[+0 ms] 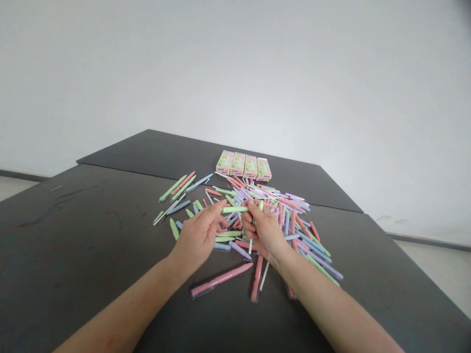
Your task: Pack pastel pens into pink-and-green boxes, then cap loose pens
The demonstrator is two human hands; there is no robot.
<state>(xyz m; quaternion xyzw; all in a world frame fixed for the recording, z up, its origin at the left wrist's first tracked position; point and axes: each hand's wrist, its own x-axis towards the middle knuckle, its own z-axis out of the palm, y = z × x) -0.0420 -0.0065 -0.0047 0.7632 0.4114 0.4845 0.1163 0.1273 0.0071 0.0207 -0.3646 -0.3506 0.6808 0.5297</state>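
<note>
A light green pen barrel (235,209) lies level between my two hands, above the pile. My left hand (198,238) is closed, its fingertips at the barrel's left end. Thumb and fingers of my right hand (268,233) grip the right end. A second light green piece (261,205) sticks up at the right hand's thumb; whether it is joined to the barrel I cannot tell. Below and around both hands spreads a pile of pen parts in pink, purple, blue and green, with thin white refills (265,275) among them.
Several pink and green pen boxes (250,166) stand in a row behind the pile. To the left, several pens (178,186) lie side by side. A pink pen (221,280) lies nearest me on the dark table (91,245). A pale wall rises behind.
</note>
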